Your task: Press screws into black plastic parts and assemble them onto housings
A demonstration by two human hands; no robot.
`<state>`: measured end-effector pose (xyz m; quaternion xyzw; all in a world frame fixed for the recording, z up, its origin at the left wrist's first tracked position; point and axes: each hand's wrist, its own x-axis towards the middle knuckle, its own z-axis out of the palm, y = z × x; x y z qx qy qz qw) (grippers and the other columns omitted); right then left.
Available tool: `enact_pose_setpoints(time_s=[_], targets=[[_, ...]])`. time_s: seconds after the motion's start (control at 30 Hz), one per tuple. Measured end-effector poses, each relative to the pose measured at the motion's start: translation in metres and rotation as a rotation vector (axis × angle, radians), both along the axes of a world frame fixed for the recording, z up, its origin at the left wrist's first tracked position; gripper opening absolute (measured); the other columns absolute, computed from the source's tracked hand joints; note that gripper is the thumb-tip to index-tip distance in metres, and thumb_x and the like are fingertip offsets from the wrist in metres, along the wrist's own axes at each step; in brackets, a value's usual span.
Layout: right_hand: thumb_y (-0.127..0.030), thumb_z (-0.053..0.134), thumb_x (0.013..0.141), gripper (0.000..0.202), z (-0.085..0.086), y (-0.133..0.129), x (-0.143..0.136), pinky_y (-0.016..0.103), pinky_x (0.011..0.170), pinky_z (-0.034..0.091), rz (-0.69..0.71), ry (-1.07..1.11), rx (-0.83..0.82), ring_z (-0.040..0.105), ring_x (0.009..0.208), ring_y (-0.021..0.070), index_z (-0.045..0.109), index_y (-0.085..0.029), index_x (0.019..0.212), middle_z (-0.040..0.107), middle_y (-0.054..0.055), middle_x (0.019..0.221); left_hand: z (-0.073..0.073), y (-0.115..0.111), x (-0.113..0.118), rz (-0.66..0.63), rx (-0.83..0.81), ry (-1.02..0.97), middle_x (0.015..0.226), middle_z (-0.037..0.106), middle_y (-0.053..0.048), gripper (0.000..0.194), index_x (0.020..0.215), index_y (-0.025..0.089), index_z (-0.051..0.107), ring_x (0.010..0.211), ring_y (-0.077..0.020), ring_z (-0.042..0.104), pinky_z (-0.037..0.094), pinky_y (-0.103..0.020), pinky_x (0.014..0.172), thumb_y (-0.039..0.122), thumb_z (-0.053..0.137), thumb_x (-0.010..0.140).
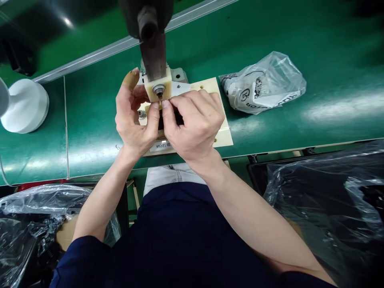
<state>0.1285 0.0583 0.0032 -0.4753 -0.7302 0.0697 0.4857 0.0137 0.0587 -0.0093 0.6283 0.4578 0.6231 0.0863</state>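
My left hand (133, 124) curls at the left of a cream block (170, 78) on a press, a yellow-brown finger cot (131, 79) on one finger. Its thumb tip presses in just below the block's metal bolt (159, 90). Beside it, my right hand (196, 124) is closed, thumb and index finger pinched at the same spot. Whatever small thing the fingertips hold is hidden. Below the thumbs shows a dark part (161, 122) of the fixture. The press's metal ram (153, 56) comes down from above into the block.
A cream base plate (223, 134) lies under the fixture on the green bench (330, 92). To the right rests a clear plastic bag (267, 84) with small parts. A white round object (27, 106) stands at left. Plastic-lined bins (324, 200) flank my body below the bench edge.
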Motion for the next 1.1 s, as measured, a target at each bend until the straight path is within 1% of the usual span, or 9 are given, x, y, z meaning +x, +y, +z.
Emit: enact_pose_setpoints(time_s=[0.1,0.23,0.5,0.63,0.77,0.87,0.97,1.03,1.1], targets=[[-0.032,0.049,0.095,0.024,0.000,0.004,0.002,0.047,0.084,0.049,0.058,0.005,-0.026,0.063,0.086,0.0261,0.061,-0.022,0.076,0.065,0.006,0.079,0.001,-0.002,0.001,0.001,-0.016,-0.016,0.142,0.042,-0.009,0.060,0.137,0.032,0.029,0.117,-0.0247,0.058,0.055,-0.041,0.091,0.054,0.056,0.088],[-0.030,0.049,0.095,0.023,0.001,0.006,0.003,0.046,0.083,0.050,0.111,0.016,-0.045,0.063,0.088,0.0262,0.061,-0.022,0.077,0.063,0.007,0.078,0.008,-0.006,-0.001,-0.010,-0.008,-0.004,0.134,0.048,-0.006,0.049,0.130,0.032,0.038,0.110,-0.0206,0.060,0.057,-0.037,0.085,0.048,0.059,0.089],[-0.030,0.051,0.094,0.020,0.005,0.007,0.006,0.042,0.079,0.052,0.148,0.057,-0.056,0.062,0.084,0.0246,0.062,-0.023,0.078,0.063,0.007,0.076,0.025,-0.010,-0.012,0.053,-0.117,0.146,0.123,0.057,-0.007,0.051,0.129,0.031,0.041,0.109,-0.0221,0.063,0.057,-0.037,0.087,0.051,0.061,0.086],[-0.029,0.052,0.094,0.020,0.006,0.008,0.005,0.043,0.081,0.051,0.150,0.054,-0.061,0.062,0.085,0.0246,0.062,-0.023,0.077,0.063,0.007,0.077,0.030,-0.009,-0.017,0.018,-0.114,0.195,0.116,0.060,-0.006,0.053,0.129,0.031,0.040,0.105,-0.0217,0.064,0.056,-0.037,0.086,0.047,0.064,0.084],[-0.026,0.053,0.093,0.019,0.006,0.004,0.010,0.042,0.079,0.050,0.162,0.055,-0.034,0.062,0.082,0.0237,0.064,-0.023,0.078,0.064,0.006,0.077,0.031,-0.008,-0.019,0.024,-0.091,0.220,0.105,0.063,-0.005,0.056,0.131,0.027,0.039,0.099,-0.0208,0.065,0.055,-0.037,0.085,0.041,0.065,0.083],[-0.025,0.053,0.092,0.020,0.008,0.000,0.025,0.040,0.075,0.050,0.156,0.049,0.003,0.063,0.078,0.0224,0.066,-0.022,0.077,0.066,0.005,0.076,0.028,-0.005,-0.019,0.060,-0.088,0.245,0.109,0.063,-0.006,0.056,0.131,0.024,0.039,0.096,-0.0203,0.065,0.055,-0.036,0.083,0.037,0.064,0.082],[-0.025,0.057,0.090,0.019,0.025,0.001,0.051,0.037,0.070,0.050,0.136,0.067,0.061,0.064,0.072,0.0208,0.067,-0.021,0.074,0.068,0.005,0.075,0.027,-0.004,-0.017,0.103,-0.055,0.256,0.112,0.062,-0.008,0.056,0.130,0.021,0.041,0.090,-0.0188,0.065,0.054,-0.034,0.081,0.033,0.064,0.080],[-0.024,0.061,0.087,0.017,0.050,0.005,0.071,0.034,0.066,0.050,0.111,0.079,0.117,0.064,0.067,0.0191,0.066,-0.021,0.071,0.068,0.003,0.071,0.031,-0.007,-0.014,0.150,-0.024,0.258,0.107,0.064,-0.007,0.054,0.128,0.019,0.044,0.083,-0.0169,0.065,0.054,-0.032,0.077,0.029,0.063,0.078],[-0.021,0.063,0.085,0.014,0.085,0.013,0.090,0.032,0.062,0.051,0.089,0.084,0.196,0.063,0.063,0.0172,0.066,-0.021,0.071,0.067,0.001,0.068,0.036,-0.013,-0.009,0.182,-0.030,0.255,0.099,0.066,-0.007,0.049,0.126,0.017,0.047,0.078,-0.0163,0.065,0.055,-0.031,0.075,0.024,0.059,0.079]])
